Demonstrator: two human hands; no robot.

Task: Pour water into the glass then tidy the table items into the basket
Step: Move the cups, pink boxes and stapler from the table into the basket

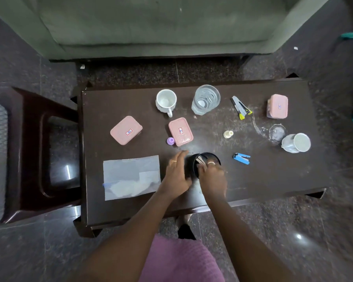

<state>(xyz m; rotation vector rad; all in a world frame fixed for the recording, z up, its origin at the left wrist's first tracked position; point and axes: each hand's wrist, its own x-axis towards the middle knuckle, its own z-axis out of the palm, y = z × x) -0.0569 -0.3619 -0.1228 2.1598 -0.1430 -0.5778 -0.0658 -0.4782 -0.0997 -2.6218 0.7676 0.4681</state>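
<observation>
We start with the bench (273, 176), dark and scuffed, carrying everything. Just left of our left hand (176, 176) lies the clear plastic bag (131, 177), flat, likely waiting to be packed. Beyond our fingers stands the glass (205, 99), upright with what looks like water in it, so we judge the pouring done; the white mug (166, 101) stands beside it. A second mug (296, 143) lies tipped on its side far to the right, near a wet patch on the wood.

Between our hands sits the black cup-like basket (206, 162), the task's container. Our left hand lies flat against its outer wall, fingers (181, 155) straight and pressed together, which we take as steadying it so it cannot tip. Our right hand (213, 177) reaches over the rim, its fingers curled down inside around thin pale sticks (201, 160); whether they pinch the sticks or merely press them down, we cannot tell.

Three pink lidded boxes (126, 130) (180, 131) (277, 106) wait beyond and to both sides. Right of our right hand lies the blue stapler (242, 158); a grey stapler (240, 107) lies further off. Smallest are the purple cap (170, 141) and the cream cap (228, 134), both just past the basket, still to be gathered.
</observation>
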